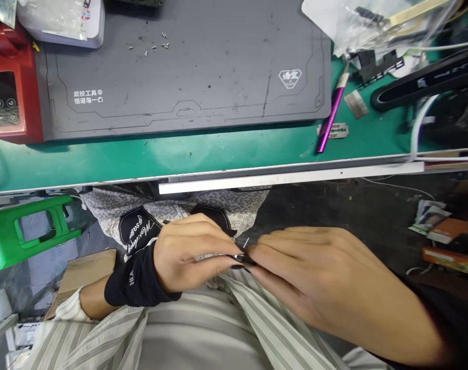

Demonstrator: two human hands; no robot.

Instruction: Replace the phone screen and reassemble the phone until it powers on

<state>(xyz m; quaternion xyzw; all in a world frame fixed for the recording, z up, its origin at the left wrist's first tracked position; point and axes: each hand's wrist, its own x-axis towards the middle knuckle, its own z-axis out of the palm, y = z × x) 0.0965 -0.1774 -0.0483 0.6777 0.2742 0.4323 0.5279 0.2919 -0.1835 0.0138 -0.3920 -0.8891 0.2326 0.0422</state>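
Over my lap, below the bench edge, my left hand (197, 252) and my right hand (311, 267) meet at the fingertips. Between them is a small dark shiny piece (242, 258), with thumb and fingers of both hands pressed on it. A thin metallic sliver (246, 241) sticks up beside it. Most of the piece is covered by fingers, so its kind is not clear. Several tiny screws (154, 48) lie scattered on the grey work mat (203, 77) in front of me.
A purple-handled craft knife (331, 119) and a razor blade (339, 130) lie right of the mat on the green bench top (180, 154). A red device (16, 97) stands at left. Black parts (376, 67) and plastic bags crowd the upper right. A green stool (29, 231) is below.
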